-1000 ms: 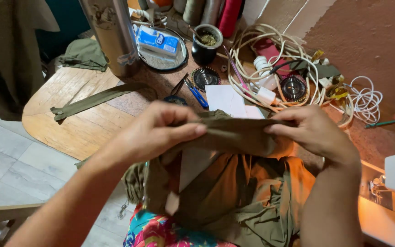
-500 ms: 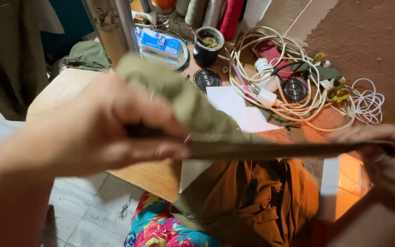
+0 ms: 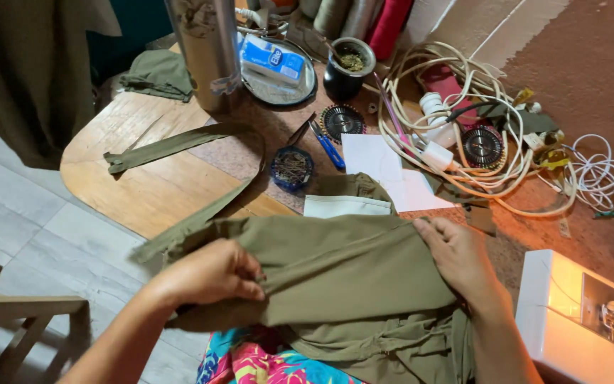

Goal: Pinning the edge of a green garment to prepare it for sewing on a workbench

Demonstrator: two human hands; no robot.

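An olive green garment [image 3: 353, 274] lies spread over the table's front edge and my lap. My left hand [image 3: 211, 274] pinches a fold of this fabric near its left side. My right hand [image 3: 460, 259] rests flat on the garment's upper right part, fingers pressing it down. A long olive strap [image 3: 179, 142] runs from the garment's left corner back across the wooden table [image 3: 143, 188].
A small round pin box [image 3: 293, 168], blue scissors [image 3: 325, 142], white paper [image 3: 374, 160], a tangle of cables [image 3: 463, 135], a metal flask [image 3: 204, 50] and a dark cup [image 3: 348, 67] crowd the back. A white sewing machine [image 3: 580, 313] stands at right, a wooden chair [image 3: 15, 313] at left.
The garment, held stretched in the air between both hands, has come down onto the table edge. My left hand moved down and left; my right hand now lies flat on the cloth.
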